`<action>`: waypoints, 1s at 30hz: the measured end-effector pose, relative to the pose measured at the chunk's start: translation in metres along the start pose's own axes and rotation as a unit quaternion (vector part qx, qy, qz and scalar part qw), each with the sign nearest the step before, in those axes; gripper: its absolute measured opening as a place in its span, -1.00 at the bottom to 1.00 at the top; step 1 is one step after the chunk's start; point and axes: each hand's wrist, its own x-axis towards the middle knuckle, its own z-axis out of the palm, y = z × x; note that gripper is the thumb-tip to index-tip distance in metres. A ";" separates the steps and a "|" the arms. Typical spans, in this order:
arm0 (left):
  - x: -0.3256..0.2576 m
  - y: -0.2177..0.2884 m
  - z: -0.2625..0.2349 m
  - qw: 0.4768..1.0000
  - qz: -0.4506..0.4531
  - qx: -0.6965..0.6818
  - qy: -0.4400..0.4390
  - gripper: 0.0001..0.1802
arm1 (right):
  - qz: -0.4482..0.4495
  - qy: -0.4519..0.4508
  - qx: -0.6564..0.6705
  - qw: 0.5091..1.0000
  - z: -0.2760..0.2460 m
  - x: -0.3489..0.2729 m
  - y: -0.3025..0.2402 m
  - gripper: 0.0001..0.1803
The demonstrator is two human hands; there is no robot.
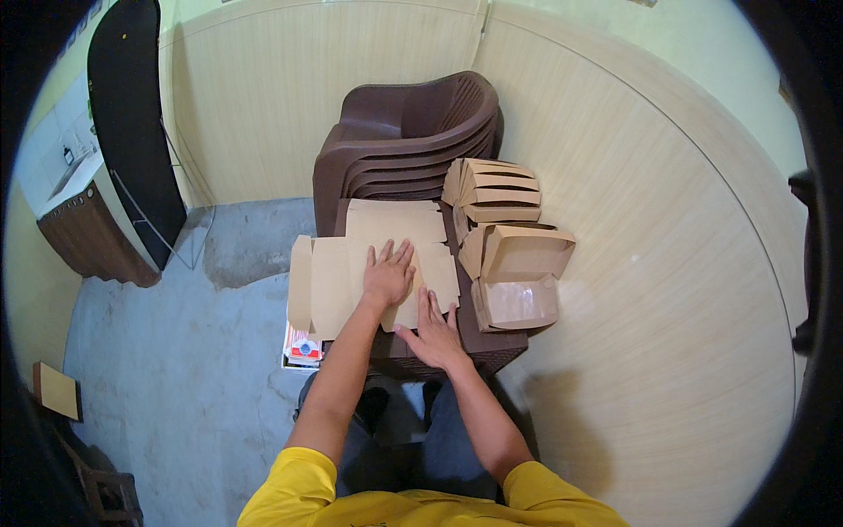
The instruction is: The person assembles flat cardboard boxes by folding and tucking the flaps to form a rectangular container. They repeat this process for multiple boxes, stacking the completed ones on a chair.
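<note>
Both hands lie flat, fingers spread, gripping nothing: left hand (387, 274) presses the middle of an unfolded brown cardboard box blank (351, 272), right hand (433, 332) pins its near edge. The blank rests on a dark brown table (500, 347) in front of the seated person, w/ a stack of brown plastic chairs (408, 132) behind. To the right, touching the blank's edge, sit folded cardboard boxes (518, 277), more stacked beyond (493, 189). Risk, as judged: blank overhangs the table's left side, so uneven pressure could tip or mis-crease it; a sweeping right elbow might knock finished boxes off. Forearms extend fwd, wrists low, left reaching further than right.
</note>
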 end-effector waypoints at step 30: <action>0.001 -0.010 0.001 0.998 0.046 0.014 -0.032 -0.25 | 0.051 0.047 -0.054 0.996 -0.003 0.070 0.004 0.18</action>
